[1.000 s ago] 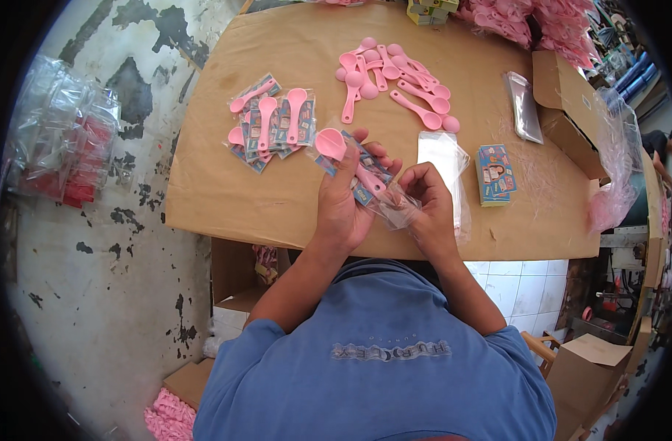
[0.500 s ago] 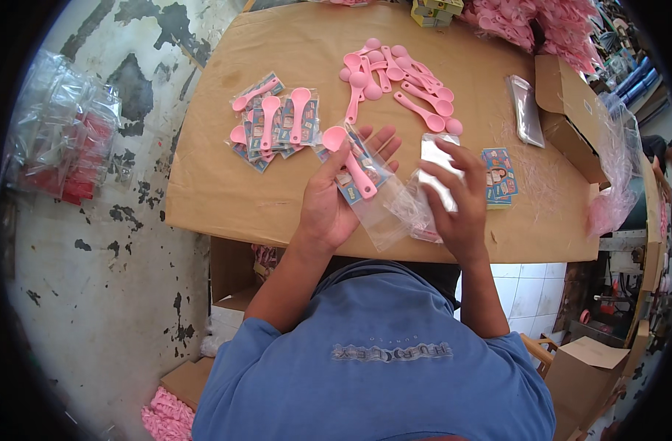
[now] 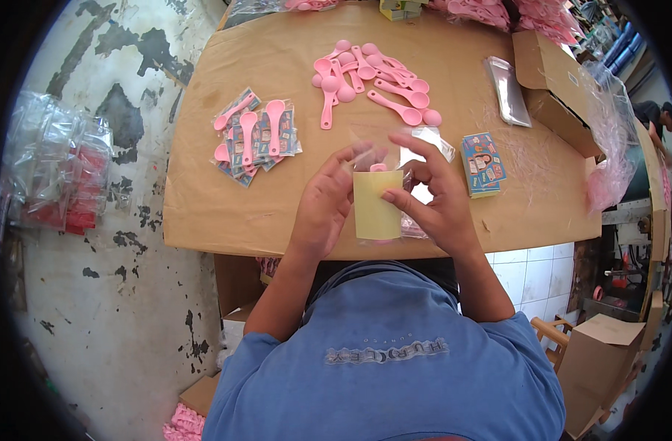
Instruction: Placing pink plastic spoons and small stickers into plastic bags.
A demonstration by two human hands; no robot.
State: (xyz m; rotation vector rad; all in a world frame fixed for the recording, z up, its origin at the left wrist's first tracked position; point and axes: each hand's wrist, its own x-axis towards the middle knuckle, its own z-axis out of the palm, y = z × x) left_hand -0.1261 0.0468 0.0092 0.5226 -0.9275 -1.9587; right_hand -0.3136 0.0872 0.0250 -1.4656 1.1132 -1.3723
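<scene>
A clear plastic bag [image 3: 378, 234] is between my hands at the table's near edge, with the plain yellow back of a card [image 3: 376, 209] facing up. Behind the card is a pink measuring spoon [image 3: 379, 167]; its handle tip shows above the card, the rest mostly hidden. My right hand [image 3: 440, 209] pinches the bag's right side, thumb on the card. At its upper left, my left hand [image 3: 325, 202] has its fingers curled round the bag's mouth, partly blurred. Under and beside my right hand lies a stack of clear bags [image 3: 426, 136].
Loose pink spoons [image 3: 406, 114] are heaped at the far middle. Bagged spoons with cards [image 3: 251, 143] lie at the left. Right of my hands sits a blue card stack [image 3: 484, 167]; beyond are a bag bundle [image 3: 509, 92] and an open cardboard box [image 3: 556, 99]. Another person [image 3: 656, 121] is at far right.
The bag with card and spoon has been turned over, so the card's yellow back faces up. My right hand has moved left from the bag stack onto it. The view has shifted slightly.
</scene>
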